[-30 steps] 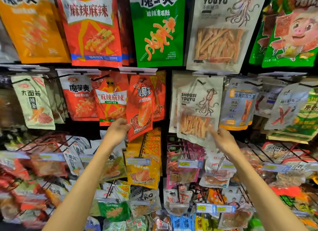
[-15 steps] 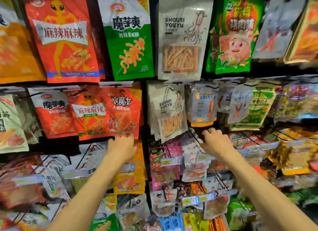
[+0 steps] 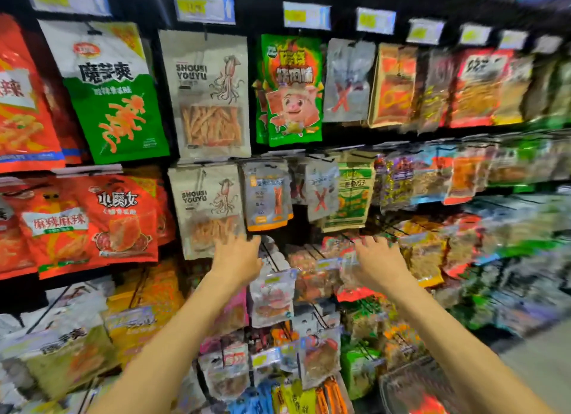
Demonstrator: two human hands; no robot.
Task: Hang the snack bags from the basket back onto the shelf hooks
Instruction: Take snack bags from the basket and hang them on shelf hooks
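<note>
Steadying the hung beige squid-print snack bag [image 3: 210, 213], seemingly to square it, the left hand [image 3: 238, 257] rests straight fingers [image 3: 244, 240] on it, while the right hand [image 3: 378, 264] hovers spread and empty, wire basket [image 3: 398, 382] low right.

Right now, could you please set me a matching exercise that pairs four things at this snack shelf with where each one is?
Things:
1. green-and-white bag
2. pig bag
3. red bag with the pot picture
4. left hand

Places:
A. top row, just right of the large squid bag
B. fingers at the lower edge of the small squid bag
C. top row, just left of the large squid bag
D. middle row, just left of the small squid bag

Pairs: 1-C; 2-A; 3-D; 4-B
</note>
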